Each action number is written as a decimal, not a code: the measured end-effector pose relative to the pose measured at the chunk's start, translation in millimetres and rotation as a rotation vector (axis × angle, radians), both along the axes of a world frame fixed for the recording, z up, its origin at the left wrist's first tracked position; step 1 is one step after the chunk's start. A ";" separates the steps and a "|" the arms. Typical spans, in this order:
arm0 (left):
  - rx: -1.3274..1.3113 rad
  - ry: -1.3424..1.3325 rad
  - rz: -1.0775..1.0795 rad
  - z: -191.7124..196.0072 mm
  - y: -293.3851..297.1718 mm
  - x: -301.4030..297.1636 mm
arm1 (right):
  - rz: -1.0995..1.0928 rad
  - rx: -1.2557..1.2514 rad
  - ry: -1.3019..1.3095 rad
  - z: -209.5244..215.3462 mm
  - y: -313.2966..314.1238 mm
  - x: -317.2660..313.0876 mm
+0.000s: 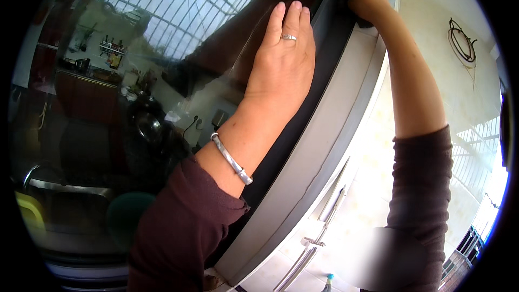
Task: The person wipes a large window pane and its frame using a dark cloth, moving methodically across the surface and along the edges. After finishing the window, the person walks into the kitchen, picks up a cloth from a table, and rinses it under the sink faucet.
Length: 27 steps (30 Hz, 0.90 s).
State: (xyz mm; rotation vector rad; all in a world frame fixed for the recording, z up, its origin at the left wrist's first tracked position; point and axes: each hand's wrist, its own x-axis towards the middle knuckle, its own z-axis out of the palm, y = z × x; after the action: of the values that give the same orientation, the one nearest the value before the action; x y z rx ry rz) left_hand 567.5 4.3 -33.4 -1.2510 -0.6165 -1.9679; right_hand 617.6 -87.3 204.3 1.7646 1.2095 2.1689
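My left hand lies on a glass pane, its fingers stretched upward along the pane's right border. It holds nothing that I can see; a ring and a silver bangle are on this arm. My right hand is up at the top right, its fingers curled in against the pane's dark frame. A small dark piece shows beneath that hand; its kind is not clear. What the curled fingers grip is hidden behind the hand.
A light grey jamb runs beside the dark frame. Right of it is a tiled wall with a dark looped cable. Pipes and a blue-capped bottle stand low down. The glass shows a kitchen and a barred skylight.
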 end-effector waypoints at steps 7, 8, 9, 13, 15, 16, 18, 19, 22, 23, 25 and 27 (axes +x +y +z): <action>0.187 -0.193 -0.213 6.9 -1.5 7.4 | 0.113 -0.124 -0.202 -40.7 -13.3 25.6; 0.194 -0.193 -0.216 8.1 0.1 7.9 | 0.068 -0.148 -0.132 -52.4 -12.9 21.0; 0.201 -0.194 -0.217 8.6 2.6 8.4 | 0.023 -0.171 -0.061 -68.3 -13.2 15.4; 0.111 -0.103 -0.177 1.8 4.6 3.6 | 0.011 -0.230 -0.156 -113.8 -16.4 1.9; 0.028 -0.049 -0.076 -1.1 0.4 1.0 | -0.043 -0.146 -0.215 -102.7 -20.5 2.1; 0.011 -0.033 -0.066 -2.1 -1.8 -0.5 | -0.079 -0.069 -0.275 -92.8 -21.1 0.2; -0.027 0.002 -0.038 -2.6 -5.4 -2.6 | -0.107 0.096 -0.362 -73.3 -22.2 0.6; -0.062 0.016 0.002 -2.1 -4.9 0.2 | -0.097 0.177 -0.387 -64.5 -20.8 2.2; -0.024 0.022 -0.024 0.3 -6.5 3.1 | -0.042 0.313 -0.287 -43.7 -12.0 -1.6; -0.005 0.029 -0.043 0.3 -8.3 4.1 | -0.033 0.325 -0.230 -37.1 -8.4 0.5; -0.007 0.047 -0.082 -0.1 -10.2 4.1 | -0.082 0.250 -0.145 -38.1 -9.0 0.1; -0.007 0.044 -0.067 -2.1 -3.8 -0.9 | -0.156 0.065 -0.080 -60.1 -10.4 -4.1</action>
State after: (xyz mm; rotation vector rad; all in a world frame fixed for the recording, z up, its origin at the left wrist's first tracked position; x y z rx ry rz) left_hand 566.6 0.5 -35.5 -1.3310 -0.5669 -1.9887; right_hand 613.4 -97.7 144.2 1.7151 0.9610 2.1882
